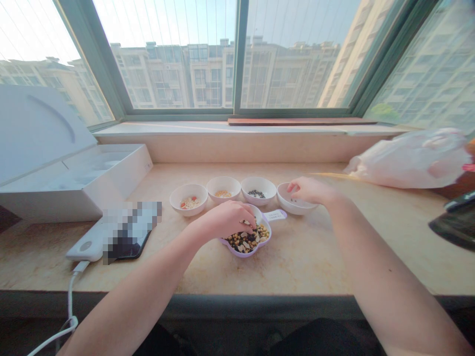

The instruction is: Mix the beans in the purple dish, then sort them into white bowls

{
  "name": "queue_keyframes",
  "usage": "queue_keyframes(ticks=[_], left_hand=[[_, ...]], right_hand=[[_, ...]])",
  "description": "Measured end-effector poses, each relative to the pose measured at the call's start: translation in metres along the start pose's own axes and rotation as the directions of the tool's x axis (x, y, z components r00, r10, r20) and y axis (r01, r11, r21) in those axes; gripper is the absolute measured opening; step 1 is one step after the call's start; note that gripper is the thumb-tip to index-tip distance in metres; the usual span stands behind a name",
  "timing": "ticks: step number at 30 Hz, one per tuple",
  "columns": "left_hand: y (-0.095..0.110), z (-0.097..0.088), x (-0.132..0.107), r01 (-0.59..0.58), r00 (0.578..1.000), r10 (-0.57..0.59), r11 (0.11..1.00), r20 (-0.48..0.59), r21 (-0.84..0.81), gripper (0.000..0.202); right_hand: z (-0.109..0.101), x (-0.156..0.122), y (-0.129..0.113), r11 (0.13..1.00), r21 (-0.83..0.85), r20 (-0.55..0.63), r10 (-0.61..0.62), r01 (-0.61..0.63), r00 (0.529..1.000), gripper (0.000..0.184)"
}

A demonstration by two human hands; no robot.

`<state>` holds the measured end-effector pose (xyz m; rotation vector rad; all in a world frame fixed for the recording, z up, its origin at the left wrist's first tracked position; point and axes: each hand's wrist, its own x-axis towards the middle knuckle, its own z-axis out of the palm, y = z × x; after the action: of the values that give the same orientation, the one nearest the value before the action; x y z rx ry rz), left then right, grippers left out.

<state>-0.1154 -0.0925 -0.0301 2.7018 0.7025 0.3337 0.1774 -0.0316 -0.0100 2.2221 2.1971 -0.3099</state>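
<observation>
My left hand (226, 221) curls into the beans (245, 242) on the plate (241, 253), its hold hidden, and could spill them. My right hand (306, 190), partly curled, its hold unclear, could tip the bowl (297, 209).

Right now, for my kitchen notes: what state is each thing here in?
Left hand: fingers in the lilac dish.
Lilac dish: heaped with beans, nuts and seeds.
Right hand: fingers in the rightmost white bowl.
Rightmost white bowl: a few dark seeds.
Next white bowl: dark seeds.
Third white bowl: yellow pieces.
Leftmost white bowl: pale flakes, red bits.
White box: lid open.
Plastic bag: crumpled.
</observation>
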Motion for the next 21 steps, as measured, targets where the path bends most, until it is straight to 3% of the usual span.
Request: queue_keyframes(ticks=[5, 8, 11, 14, 17, 19, 21], left_hand=[[-0.001, -0.001, -0.002, -0.004, 1.0, 0.005, 0.999, -0.024, 0.037, 0.016], [0.0, -0.008, -0.005, 0.108, 0.989, -0.093, 0.985, -0.119, 0.132, 0.024], [-0.003, -0.017, -0.008, 0.3, 0.932, -0.227, 0.921, -0.284, 0.249, 0.034], [-0.012, -0.025, -0.012, 0.418, 0.877, -0.289, 0.853, -0.384, 0.311, 0.039], [-0.023, -0.03, -0.015, 0.481, 0.852, -0.331, 0.801, -0.406, 0.356, 0.036], [-0.029, -0.03, -0.016, 0.517, 0.84, -0.374, 0.771, -0.392, 0.372, 0.033], [-0.034, -0.028, -0.016, 0.535, 0.835, -0.412, 0.761, -0.364, 0.367, 0.029]], right_hand=[[0.0, 0.0, -0.001, 1.0, -0.009, -0.016, -0.005, 0.005, 1.0, 0.032], [-0.001, -0.003, -0.004, 1.0, -0.015, -0.043, -0.007, 0.006, 0.999, 0.028], [-0.004, -0.009, -0.012, 1.0, -0.002, -0.116, -0.013, 0.013, 0.993, 0.028], [-0.006, -0.02, -0.027, 0.998, 0.048, -0.273, -0.035, 0.05, 0.961, 0.027], [-0.007, -0.035, -0.047, 0.962, 0.16, -0.391, -0.144, 0.221, 0.909, 0.026], [-0.005, -0.045, -0.06, 0.877, 0.268, -0.334, -0.305, 0.4, 0.892, 0.029], [-0.001, -0.055, -0.073, 0.793, 0.36, -0.203, -0.447, 0.491, 0.871, 0.031]])
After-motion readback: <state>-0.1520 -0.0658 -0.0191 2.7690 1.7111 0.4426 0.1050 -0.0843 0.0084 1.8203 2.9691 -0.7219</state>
